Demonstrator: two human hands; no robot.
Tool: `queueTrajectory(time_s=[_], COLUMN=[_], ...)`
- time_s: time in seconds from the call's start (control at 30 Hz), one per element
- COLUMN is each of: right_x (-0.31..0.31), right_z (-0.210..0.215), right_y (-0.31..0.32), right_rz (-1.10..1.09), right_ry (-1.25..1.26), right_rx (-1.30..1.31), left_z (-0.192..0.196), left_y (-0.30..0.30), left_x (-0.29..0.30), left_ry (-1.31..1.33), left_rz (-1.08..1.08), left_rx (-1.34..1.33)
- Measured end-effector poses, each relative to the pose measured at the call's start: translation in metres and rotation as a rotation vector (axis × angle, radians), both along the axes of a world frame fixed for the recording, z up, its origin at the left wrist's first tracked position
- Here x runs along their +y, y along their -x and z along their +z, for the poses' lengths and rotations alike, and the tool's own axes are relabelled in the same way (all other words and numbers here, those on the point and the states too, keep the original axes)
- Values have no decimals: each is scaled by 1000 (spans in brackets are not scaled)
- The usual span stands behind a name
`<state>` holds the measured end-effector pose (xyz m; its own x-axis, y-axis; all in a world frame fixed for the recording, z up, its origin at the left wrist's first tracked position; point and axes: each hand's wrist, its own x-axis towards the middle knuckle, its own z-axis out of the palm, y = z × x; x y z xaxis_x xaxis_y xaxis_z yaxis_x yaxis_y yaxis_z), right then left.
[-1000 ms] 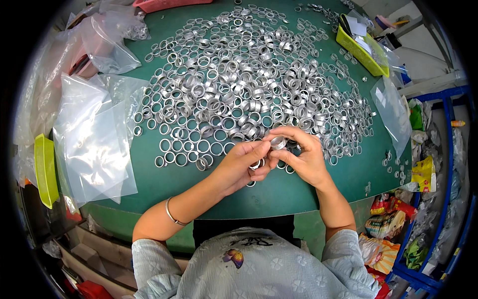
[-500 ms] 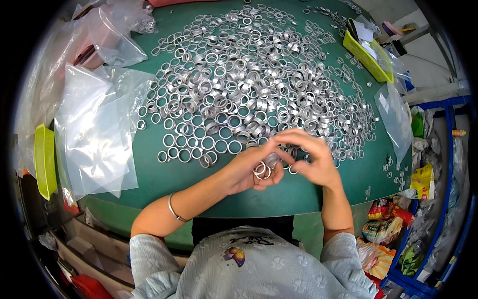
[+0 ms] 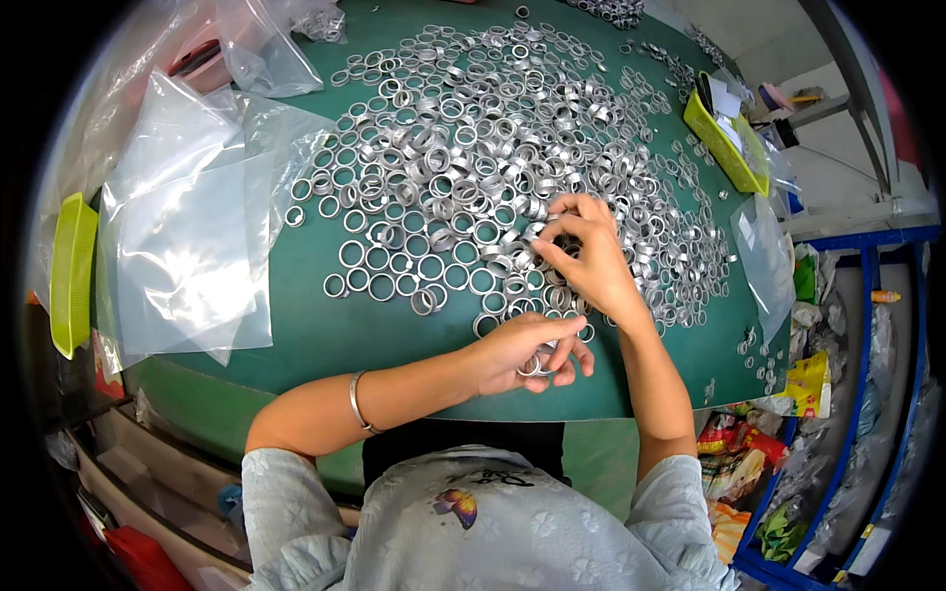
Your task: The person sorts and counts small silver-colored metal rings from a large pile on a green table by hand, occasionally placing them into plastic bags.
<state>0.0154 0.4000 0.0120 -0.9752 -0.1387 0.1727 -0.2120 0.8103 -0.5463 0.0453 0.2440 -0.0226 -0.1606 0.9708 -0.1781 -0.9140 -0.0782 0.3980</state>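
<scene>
Left hand [image 3: 530, 347], loosely curled, holds a few rings [image 3: 533, 372]. Right hand [image 3: 594, 258], fingers arched, is at the pile [image 3: 439, 163]; grip indeterminable. Most rings remain loose on the table [image 3: 315, 340].

Ring heap [image 3: 512, 167] on table [image 3: 315, 347], centre to far side.
Left of heap: plastic bags [image 3: 187, 246], basket [image 3: 73, 281] left of them. Right: second basket [image 3: 727, 153] toward back, another bag [image 3: 764, 258] nearer, few loose pieces [image 3: 772, 376] nearer still; shelf rack [image 3: 870, 295] beyond table's right edge.

Your twelve o'clock: metal rings [image 3: 520, 158], shiny, smooth. Your ten o'clock: plastic bags [image 3: 187, 236], glossy. Your shirt [image 3: 473, 537]: textured matt cloth.
</scene>
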Motion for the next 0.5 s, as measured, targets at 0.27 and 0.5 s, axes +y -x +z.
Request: queueTrajectory(time_s=[0.27, 0.5], right_x=[33, 22], right_z=[11, 32], right_y=[-32, -51], right_rz=[-204, -32], right_ry=[260, 428], right_rx=[41, -76], left_z=[3, 7], left_y=[-4, -6], left_x=[-2, -2], left_ry=[13, 12], left_rz=[261, 328], left_rx=[121, -41])
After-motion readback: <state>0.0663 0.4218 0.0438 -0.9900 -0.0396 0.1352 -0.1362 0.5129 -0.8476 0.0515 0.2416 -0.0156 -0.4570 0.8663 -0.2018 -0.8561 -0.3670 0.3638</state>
